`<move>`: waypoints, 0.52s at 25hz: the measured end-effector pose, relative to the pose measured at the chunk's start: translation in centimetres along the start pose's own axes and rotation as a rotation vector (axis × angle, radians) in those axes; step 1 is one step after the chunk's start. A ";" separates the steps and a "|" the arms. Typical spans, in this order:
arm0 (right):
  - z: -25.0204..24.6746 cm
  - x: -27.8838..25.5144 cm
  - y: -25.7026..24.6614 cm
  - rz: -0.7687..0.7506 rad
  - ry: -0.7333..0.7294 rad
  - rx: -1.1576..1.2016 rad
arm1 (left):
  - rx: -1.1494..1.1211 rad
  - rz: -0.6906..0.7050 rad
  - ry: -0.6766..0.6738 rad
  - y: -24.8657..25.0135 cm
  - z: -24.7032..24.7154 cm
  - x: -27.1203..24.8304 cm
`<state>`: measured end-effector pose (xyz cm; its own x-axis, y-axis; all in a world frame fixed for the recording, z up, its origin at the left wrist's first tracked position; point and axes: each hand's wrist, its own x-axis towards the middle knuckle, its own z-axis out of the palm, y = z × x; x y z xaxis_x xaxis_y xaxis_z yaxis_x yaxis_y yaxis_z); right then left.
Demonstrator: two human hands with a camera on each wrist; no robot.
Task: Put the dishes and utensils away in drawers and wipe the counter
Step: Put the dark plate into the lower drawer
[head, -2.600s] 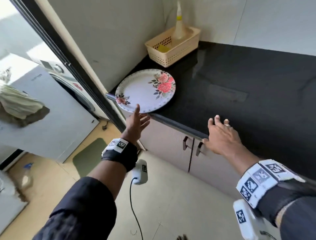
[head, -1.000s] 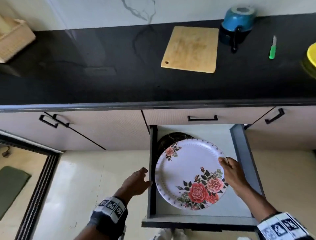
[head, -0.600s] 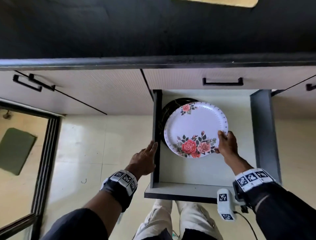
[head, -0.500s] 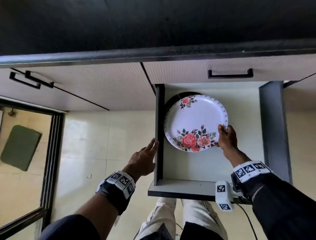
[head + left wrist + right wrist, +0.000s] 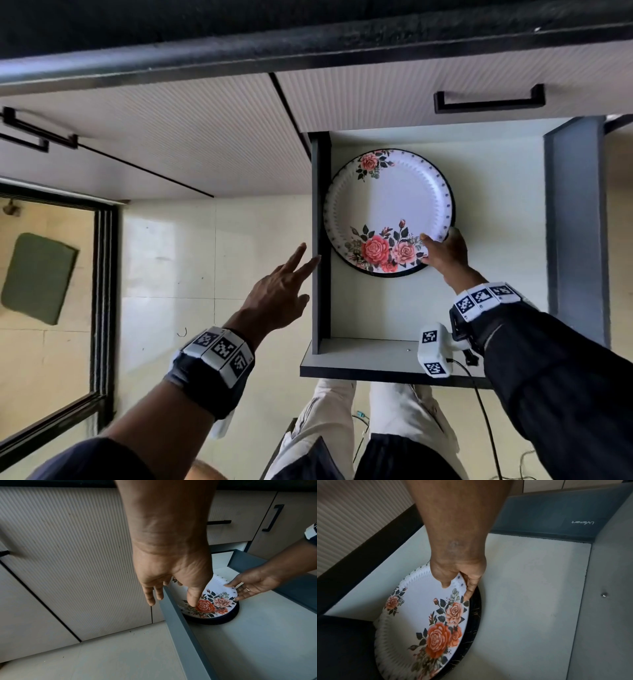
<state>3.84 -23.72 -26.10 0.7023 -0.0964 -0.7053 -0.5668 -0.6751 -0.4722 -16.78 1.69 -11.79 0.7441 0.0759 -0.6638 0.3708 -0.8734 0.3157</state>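
Note:
A white floral plate (image 5: 387,205) (image 5: 221,589) (image 5: 423,615) lies on a black plate (image 5: 387,275) (image 5: 214,621) (image 5: 474,615) at the back left of the open grey drawer (image 5: 322,291) (image 5: 180,628) (image 5: 539,513). My right hand (image 5: 443,251) (image 5: 254,584) (image 5: 458,586) pinches the floral plate's near right rim, thumb on top and fingers underneath. My left hand (image 5: 284,284) (image 5: 171,581) hovers with straight fingers at the drawer's left wall and holds nothing. Only a thin rim of the black plate shows.
The black counter edge (image 5: 308,44) overhangs the cupboards. A shut drawer with a black handle (image 5: 489,102) sits above the open one. Cupboard handles (image 5: 34,133) are at the left. My legs (image 5: 342,428) stand against the drawer front. A green mat (image 5: 37,277) lies beyond the door frame.
The right hand has lowered the floral plate down and back until it lies on the black plate. The left hand's fingers have spread out by the drawer's left wall.

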 end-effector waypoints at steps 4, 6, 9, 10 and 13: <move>0.3 -0.3 -1.6 -0.107 -0.004 -0.237 | -0.020 0.038 0.025 0.9 -0.3 -0.2; -0.6 -1.7 -2.8 -0.141 -0.020 -0.238 | -0.033 0.060 0.046 1.5 -0.9 -0.7; -4.2 -5.0 -4.9 -0.244 0.002 -0.177 | -0.046 0.122 0.123 3.2 -3.4 -1.3; -6.2 -6.5 -5.9 -0.291 0.019 -0.125 | -0.043 0.154 0.163 4.2 -4.6 -1.2; -13.8 -10.2 -9.0 -0.471 0.119 -0.038 | -0.009 0.285 0.294 8.9 -9.4 -0.1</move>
<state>7.71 -26.73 -7.39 0.9242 0.1448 -0.3533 -0.1611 -0.6911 -0.7045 -8.32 -1.60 -2.49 0.9444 -0.0335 -0.3270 0.1301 -0.8754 0.4656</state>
